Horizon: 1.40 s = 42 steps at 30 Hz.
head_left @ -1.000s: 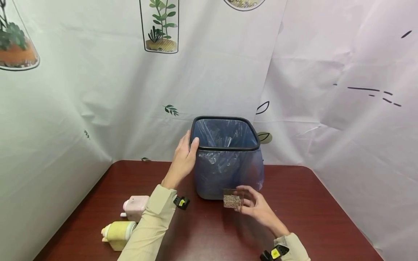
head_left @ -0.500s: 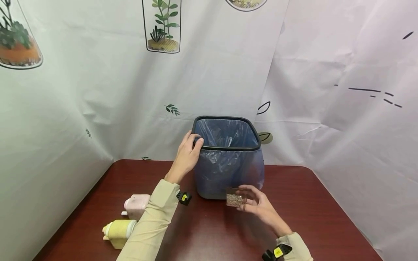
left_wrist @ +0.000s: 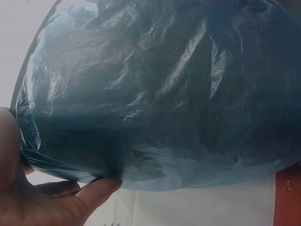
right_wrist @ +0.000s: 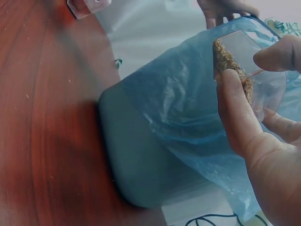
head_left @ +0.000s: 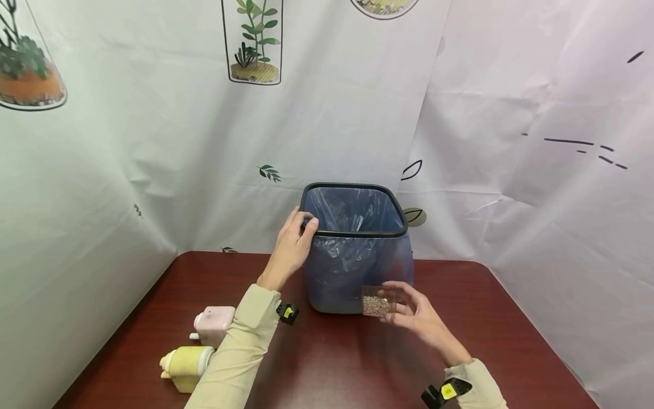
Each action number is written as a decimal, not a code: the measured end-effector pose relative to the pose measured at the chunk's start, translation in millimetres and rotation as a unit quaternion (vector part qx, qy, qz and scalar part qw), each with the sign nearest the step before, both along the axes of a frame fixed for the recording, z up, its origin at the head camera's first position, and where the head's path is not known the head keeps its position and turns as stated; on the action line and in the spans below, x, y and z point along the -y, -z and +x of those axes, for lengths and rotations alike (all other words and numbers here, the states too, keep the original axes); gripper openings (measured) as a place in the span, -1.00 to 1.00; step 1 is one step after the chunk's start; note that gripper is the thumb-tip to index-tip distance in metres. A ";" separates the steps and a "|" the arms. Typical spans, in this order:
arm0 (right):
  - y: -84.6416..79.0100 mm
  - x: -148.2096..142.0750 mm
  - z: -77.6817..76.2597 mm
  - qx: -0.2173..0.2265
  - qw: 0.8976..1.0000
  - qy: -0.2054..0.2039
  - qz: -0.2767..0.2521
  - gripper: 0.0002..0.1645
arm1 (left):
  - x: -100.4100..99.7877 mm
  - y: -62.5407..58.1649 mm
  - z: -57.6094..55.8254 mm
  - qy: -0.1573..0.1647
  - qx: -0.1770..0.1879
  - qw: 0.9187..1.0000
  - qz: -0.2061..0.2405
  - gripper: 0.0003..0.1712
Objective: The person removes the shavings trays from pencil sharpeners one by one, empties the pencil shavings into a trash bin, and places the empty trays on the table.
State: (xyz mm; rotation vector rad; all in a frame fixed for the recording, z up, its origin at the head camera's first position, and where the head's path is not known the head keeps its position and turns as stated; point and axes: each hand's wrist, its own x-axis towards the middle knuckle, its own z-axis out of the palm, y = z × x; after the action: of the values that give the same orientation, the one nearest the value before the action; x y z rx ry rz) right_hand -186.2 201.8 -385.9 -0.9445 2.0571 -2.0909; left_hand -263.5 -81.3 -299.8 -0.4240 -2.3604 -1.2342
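A dark-rimmed trash bin [head_left: 357,233] stands upright at the back of the table, lined with a blue translucent bag [head_left: 337,255] folded over its outside. My left hand [head_left: 292,244] grips the bin's rim at its left corner, thumb on the front side. In the left wrist view the bag [left_wrist: 155,94] fills most of the picture beside the fingers. In front of the bin's lower right, my right hand [head_left: 421,315] holds a small clear plastic box [head_left: 375,307] between thumb and fingers. Brown grains [right_wrist: 233,63] lie along one side inside it.
By my left forearm, a pink container [head_left: 214,324] and a yellow one [head_left: 185,366] lie on the dark red table [head_left: 475,335]. A white printed curtain [head_left: 347,125] closes off the back and sides. A dark cord [right_wrist: 211,217] shows behind the bin.
My right hand has moved to the right and slightly up with the plastic box. The left hand has shifted a little right, its fingers closing over the bin's rim.
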 end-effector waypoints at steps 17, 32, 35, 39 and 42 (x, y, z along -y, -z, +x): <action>-33.7 -3.7 1.9 -0.025 1.000 -0.007 0.001 -0.35 | -1.9 2.5 0.4 -0.010 -0.024 1.000 0.017 -0.46; -63.4 -0.1 3.4 -0.023 1.000 0.014 0.008 -0.33 | -0.9 4.9 1.8 -0.012 -0.021 0.999 0.030 -0.46; -68.6 1.9 2.9 -0.023 1.000 0.012 0.013 -0.33 | -1.0 6.0 2.4 -0.011 -0.022 0.999 0.036 -0.48; -75.7 4.2 3.0 -0.028 0.999 0.013 0.022 -0.33 | -2.5 7.5 2.8 -0.012 -0.024 0.999 0.043 -0.48; -81.1 4.9 4.0 -0.029 0.999 0.016 0.026 -0.33 | -4.1 7.9 3.4 -0.010 -0.023 0.999 0.046 -0.48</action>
State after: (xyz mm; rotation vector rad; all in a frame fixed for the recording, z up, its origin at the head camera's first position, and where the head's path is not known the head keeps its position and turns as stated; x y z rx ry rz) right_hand -182.1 196.9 -304.8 -0.9842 2.1563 -2.0378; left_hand -260.1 -77.2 -307.7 -0.3940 -2.2552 -1.3041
